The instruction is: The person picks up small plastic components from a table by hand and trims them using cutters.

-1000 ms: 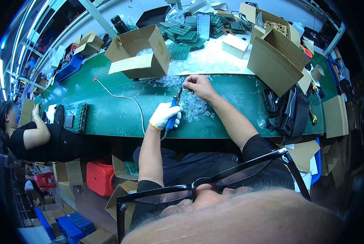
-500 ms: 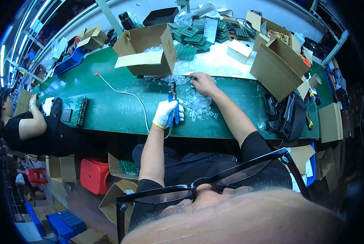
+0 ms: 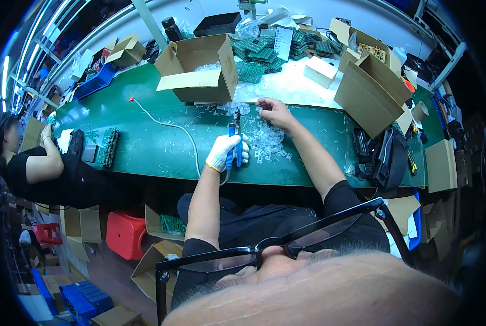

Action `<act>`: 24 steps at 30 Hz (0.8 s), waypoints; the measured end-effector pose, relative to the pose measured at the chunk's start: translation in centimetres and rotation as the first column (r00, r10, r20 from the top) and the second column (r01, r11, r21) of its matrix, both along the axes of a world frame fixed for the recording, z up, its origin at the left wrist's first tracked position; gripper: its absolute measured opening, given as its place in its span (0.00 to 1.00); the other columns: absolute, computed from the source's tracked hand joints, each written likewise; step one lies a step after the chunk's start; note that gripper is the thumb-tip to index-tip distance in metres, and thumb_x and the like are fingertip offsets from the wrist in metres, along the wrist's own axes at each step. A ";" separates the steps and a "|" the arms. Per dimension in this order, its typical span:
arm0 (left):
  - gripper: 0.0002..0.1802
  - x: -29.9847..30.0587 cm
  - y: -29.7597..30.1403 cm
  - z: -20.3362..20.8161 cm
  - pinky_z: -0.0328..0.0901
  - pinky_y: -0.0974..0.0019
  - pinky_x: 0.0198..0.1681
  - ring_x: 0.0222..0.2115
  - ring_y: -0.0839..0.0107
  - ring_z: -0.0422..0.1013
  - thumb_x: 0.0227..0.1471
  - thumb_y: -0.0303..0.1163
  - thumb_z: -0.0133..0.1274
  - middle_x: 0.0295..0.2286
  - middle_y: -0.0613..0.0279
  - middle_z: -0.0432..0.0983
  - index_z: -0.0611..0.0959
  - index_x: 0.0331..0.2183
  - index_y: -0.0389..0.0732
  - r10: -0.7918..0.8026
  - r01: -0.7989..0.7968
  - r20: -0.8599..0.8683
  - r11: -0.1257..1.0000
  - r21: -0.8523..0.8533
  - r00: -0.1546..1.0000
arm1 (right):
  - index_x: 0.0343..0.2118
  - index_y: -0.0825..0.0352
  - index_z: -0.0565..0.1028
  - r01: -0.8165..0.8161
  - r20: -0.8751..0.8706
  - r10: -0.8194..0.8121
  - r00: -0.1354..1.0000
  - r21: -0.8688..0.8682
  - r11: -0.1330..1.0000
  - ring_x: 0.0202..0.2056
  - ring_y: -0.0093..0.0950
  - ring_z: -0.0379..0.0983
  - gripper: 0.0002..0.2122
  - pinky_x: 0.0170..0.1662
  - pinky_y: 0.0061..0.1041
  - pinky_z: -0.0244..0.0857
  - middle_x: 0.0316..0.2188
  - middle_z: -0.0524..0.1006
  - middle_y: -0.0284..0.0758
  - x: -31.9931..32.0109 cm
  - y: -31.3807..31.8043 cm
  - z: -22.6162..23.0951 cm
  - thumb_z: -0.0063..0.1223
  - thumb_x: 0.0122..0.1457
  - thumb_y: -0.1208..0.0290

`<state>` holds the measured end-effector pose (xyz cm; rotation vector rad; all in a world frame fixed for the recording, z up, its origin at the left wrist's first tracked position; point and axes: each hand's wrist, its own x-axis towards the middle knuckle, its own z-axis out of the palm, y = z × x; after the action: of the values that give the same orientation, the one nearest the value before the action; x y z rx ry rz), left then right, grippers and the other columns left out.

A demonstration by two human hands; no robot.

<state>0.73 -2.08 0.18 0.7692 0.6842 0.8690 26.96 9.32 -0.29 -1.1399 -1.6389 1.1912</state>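
Observation:
A white glove with a yellow cuff covers my left hand (image 3: pixel 219 153), which is closed round blue-handled cutting pliers (image 3: pixel 238 142). Their metal jaws point away from me, toward a heap of clear plastic pieces (image 3: pixel 235 108) at the front of the open cardboard box (image 3: pixel 197 81). Bare, my right hand (image 3: pixel 277 115) pinches a small clear plastic piece (image 3: pixel 259 109), to the right of the jaws and apart from them. Just below this hand spreads a pile of small flat clear pieces (image 3: pixel 267 141) on the green table (image 3: pixel 161 146).
Green circuit boards (image 3: pixel 259 51) are stacked at the back, near a small white box (image 3: pixel 320 71). A tilted cardboard box (image 3: pixel 371 92) and a black bag (image 3: pixel 387 157) sit to the right. A white cable (image 3: pixel 169 120) crosses the table. At left another person (image 3: pixel 42 163) works.
The pliers in my left hand have shifted slightly to the right and stand more upright. My right hand has moved a little to the right, its fingers still pinched. The whole view has shifted slightly.

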 end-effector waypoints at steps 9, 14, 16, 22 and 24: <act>0.28 1.1 0.6 0.5 0.80 0.54 0.34 0.29 0.62 0.81 0.60 0.44 0.63 0.33 0.51 0.83 0.81 0.50 0.29 -0.135 0.129 -0.046 0.986 -0.106 0.990 | 0.47 0.69 0.80 -0.158 -0.442 0.099 0.892 -0.099 0.983 0.36 0.19 0.77 0.13 0.38 0.22 0.72 0.38 0.81 0.29 0.2 -2.3 0.6 0.63 0.58 0.80; 0.30 0.7 0.6 0.5 0.80 0.54 0.35 0.29 0.62 0.82 0.60 0.45 0.63 0.33 0.51 0.83 0.81 0.50 0.27 -0.137 0.133 -0.077 0.989 -0.065 0.988 | 0.43 0.69 0.83 -0.147 -0.518 0.069 0.853 -0.112 0.983 0.37 0.20 0.78 0.09 0.39 0.25 0.75 0.38 0.82 0.31 -0.5 -2.7 0.8 0.60 0.60 0.80; 0.30 0.8 0.6 0.4 0.80 0.55 0.35 0.29 0.62 0.82 0.60 0.45 0.63 0.33 0.51 0.83 0.81 0.50 0.27 -0.136 0.132 -0.071 0.989 -0.059 0.988 | 0.44 0.69 0.83 -0.160 -0.585 0.037 0.810 -0.161 0.974 0.38 0.21 0.78 0.10 0.39 0.25 0.75 0.38 0.82 0.32 -0.8 -2.8 0.6 0.58 0.60 0.80; 0.29 1.0 0.4 0.5 0.80 0.56 0.35 0.28 0.62 0.82 0.61 0.45 0.62 0.33 0.50 0.84 0.81 0.50 0.27 -0.117 0.114 -0.095 0.993 -0.036 0.989 | 0.44 0.71 0.82 -0.224 -0.634 0.009 0.774 -0.260 0.939 0.39 0.24 0.79 0.11 0.44 0.28 0.77 0.38 0.81 0.33 -0.5 -2.7 0.7 0.55 0.59 0.82; 0.29 1.2 0.4 0.6 0.80 0.56 0.35 0.28 0.62 0.82 0.61 0.45 0.62 0.34 0.50 0.84 0.81 0.50 0.27 -0.116 0.113 -0.090 0.993 -0.041 0.989 | 0.43 0.72 0.82 -0.205 -0.596 0.014 0.803 -0.254 0.945 0.39 0.25 0.79 0.11 0.46 0.29 0.78 0.38 0.81 0.33 -0.2 -2.5 0.7 0.55 0.59 0.83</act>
<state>1.95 -1.66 0.79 0.8121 0.7283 0.7185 26.81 6.78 0.38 -0.7340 -1.0692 1.7188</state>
